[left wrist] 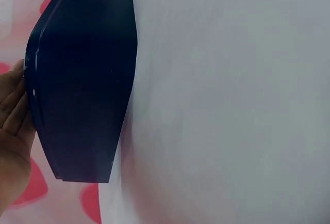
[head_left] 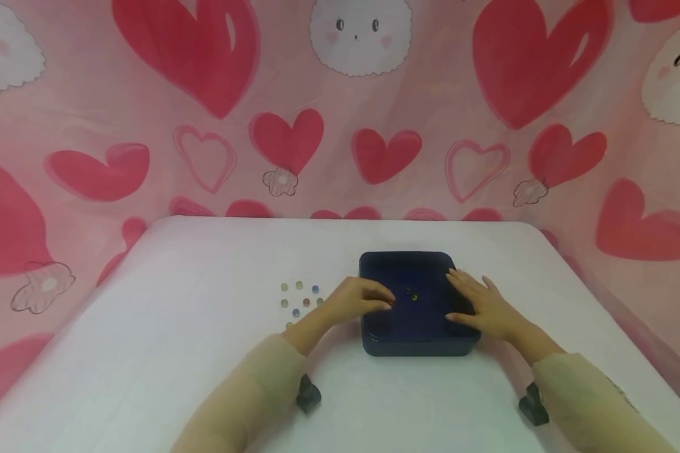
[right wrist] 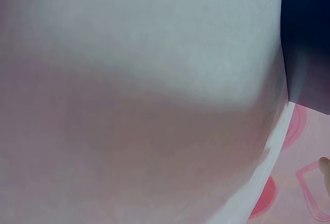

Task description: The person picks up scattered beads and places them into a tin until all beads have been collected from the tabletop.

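Observation:
A dark blue box (head_left: 422, 347) with an uncovered top stands on the white table. My left hand (head_left: 356, 298) reaches over its left rim, fingers curled, and pinches a small reddish marble (head_left: 393, 302), mostly hidden by the fingertips. On the box floor, a yellowish marble (head_left: 414, 297) lies beside a tiny dark one (head_left: 408, 290). Across the right rim lies my right hand (head_left: 483, 308), fingers spread and holding nothing. Several loose glass marbles lie left of the box, among them a blue marble (head_left: 315, 289) and a red marble (head_left: 306, 302); my left forearm partly covers the group.
The white table (head_left: 215, 264) reaches back to a pink curtain (head_left: 340, 94) printed with hearts. A dark wrist device hangs below each sleeve. In the left wrist view, the box's outer wall (left wrist: 82, 90) stands beside the tabletop; the right wrist view mostly shows tabletop (right wrist: 154, 44).

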`<state>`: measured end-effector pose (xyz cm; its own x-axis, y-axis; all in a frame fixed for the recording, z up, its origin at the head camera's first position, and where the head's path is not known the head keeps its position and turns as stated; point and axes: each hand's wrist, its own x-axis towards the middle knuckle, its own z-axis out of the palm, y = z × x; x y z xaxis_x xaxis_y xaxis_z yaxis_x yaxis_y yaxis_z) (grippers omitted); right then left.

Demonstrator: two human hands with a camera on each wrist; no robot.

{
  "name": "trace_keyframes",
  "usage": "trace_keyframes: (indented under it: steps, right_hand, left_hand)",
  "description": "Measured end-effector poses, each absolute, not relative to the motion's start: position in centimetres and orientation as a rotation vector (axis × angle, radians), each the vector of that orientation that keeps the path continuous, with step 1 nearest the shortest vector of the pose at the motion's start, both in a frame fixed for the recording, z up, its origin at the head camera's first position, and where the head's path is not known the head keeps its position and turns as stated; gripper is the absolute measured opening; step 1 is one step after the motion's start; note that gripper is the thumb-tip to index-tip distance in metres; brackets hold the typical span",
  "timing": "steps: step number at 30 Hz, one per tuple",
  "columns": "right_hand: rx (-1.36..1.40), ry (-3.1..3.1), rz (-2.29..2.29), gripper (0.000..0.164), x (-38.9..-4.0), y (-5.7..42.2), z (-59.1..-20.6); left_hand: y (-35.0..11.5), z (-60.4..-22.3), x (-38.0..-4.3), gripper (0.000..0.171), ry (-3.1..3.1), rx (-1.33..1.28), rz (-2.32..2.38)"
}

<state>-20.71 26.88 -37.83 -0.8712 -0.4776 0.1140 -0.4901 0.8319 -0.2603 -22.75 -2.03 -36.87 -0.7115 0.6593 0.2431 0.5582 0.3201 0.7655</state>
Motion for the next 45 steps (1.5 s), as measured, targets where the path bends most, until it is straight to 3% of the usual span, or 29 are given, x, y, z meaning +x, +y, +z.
trace_keyframes:
  steps: [21,35,45]
  right_hand:
    - [0.787,-2.955,0.448,0.076,-20.8,26.9,-38.1]
    - [0.712,-3.029,0.529,0.078,-20.7,27.0,-37.9]
    - [0.732,-3.014,0.517,0.078,-20.7,26.8,-37.8]
  left_hand:
    - [1.7,-36.7,-24.1,0.015,2.514,1.374,1.008]
    - [2.2,-37.0,-24.7,0.016,2.577,1.286,0.888]
    - [2.5,-36.9,-24.4,0.013,2.657,1.293,0.555]
